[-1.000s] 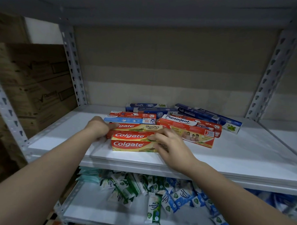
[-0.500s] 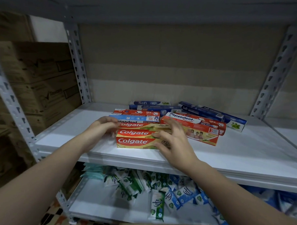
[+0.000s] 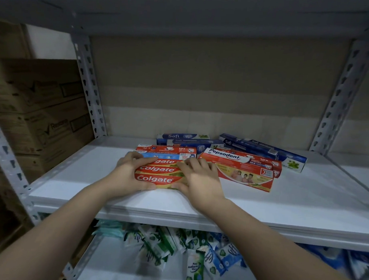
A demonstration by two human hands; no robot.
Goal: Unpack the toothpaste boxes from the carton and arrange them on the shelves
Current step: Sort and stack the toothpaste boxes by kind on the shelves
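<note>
Head view, near field: two bare forearms reach forward over the lower shelf [image 3: 133,270], where sachets [image 3: 194,263] in green, white and blue lie in a loose heap. Above that, on the front part of the white middle shelf [image 3: 302,206], both hands meet at a small group of Colgate boxes [image 3: 157,174], three logos showing one behind the other. Left hand [image 3: 126,175] wraps the left end of the group, thumb along the front bottom edge and fingers curled over the far side, so it grips the boxes. Right hand [image 3: 199,180] lies over the right end, fingers spread and bent across the top, thumb low at the front edge; it grasps the same group (how firmly cannot be told). Judgement: the step in hand is squaring these boxes together on the shelf. Just right of the hands, touching or nearly so, lie slanted Pepsodent boxes [image 3: 241,165], stacked unevenly. Directly behind the Colgate group sit more red and blue boxes [image 3: 166,151], square to the shelf edge. Farther back, near the rear panel, dark blue Safi boxes [image 3: 262,149] lie in two lots, the right lot askew. At far left, beyond the perforated upright, brown cartons [image 3: 40,114] are stacked; the carton being unpacked is not identifiable. Progress estimate: several boxes are on the shelf, but the right-hand lots need straightening and much shelf remains bare.
</note>
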